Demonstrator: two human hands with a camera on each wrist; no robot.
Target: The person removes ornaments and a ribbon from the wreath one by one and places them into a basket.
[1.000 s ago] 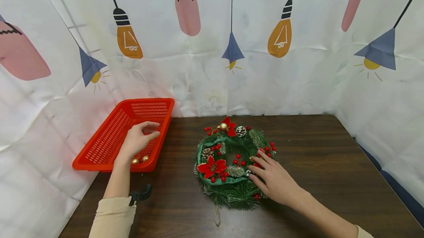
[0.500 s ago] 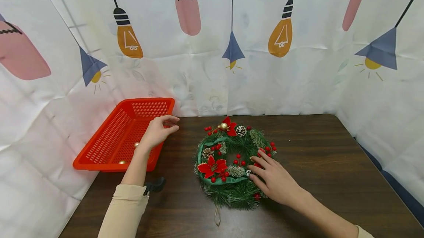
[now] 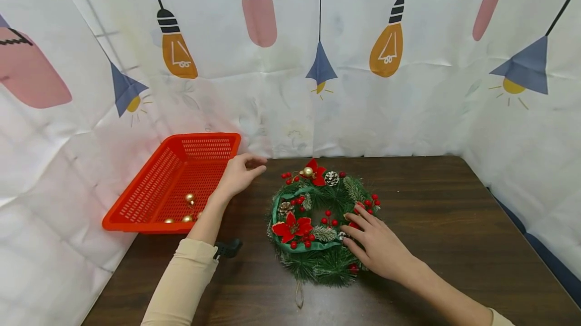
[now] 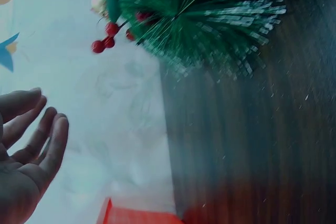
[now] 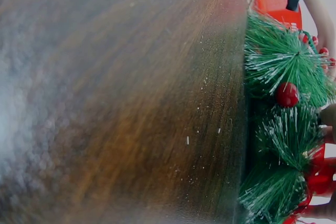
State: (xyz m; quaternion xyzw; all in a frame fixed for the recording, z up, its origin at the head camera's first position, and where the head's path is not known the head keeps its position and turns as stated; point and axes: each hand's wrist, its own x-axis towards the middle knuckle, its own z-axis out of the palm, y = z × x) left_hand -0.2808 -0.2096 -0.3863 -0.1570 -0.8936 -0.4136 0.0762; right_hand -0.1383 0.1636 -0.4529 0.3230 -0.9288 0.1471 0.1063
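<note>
A green wreath (image 3: 336, 265) with red berries, poinsettia flowers (image 3: 292, 227), pinecones, a green ribbon and one gold bauble (image 3: 308, 171) lies on the table. My left hand (image 3: 238, 174) is in the air between the red basket (image 3: 170, 177) and the wreath, fingers loosely bent. In the left wrist view, nothing shows between the fingers of this hand (image 4: 31, 150). My right hand (image 3: 379, 242) rests on the wreath's right side with fingers spread and nearly straight. The right wrist view shows only its fingertips at the edge, beside the red decorations and green needles (image 5: 289, 61).
Several gold baubles (image 3: 189, 198) lie in the red basket at the table's back left. A twine loop (image 3: 299, 295) sticks out from the wreath's near edge. Printed white cloth (image 3: 281, 114) surrounds the dark wooden table (image 3: 431, 205) at the back and sides.
My left hand has moved right, from over the basket to beyond its right edge, nearer the wreath. More gold baubles in the basket are now uncovered. The right hand and wreath have stayed still.
</note>
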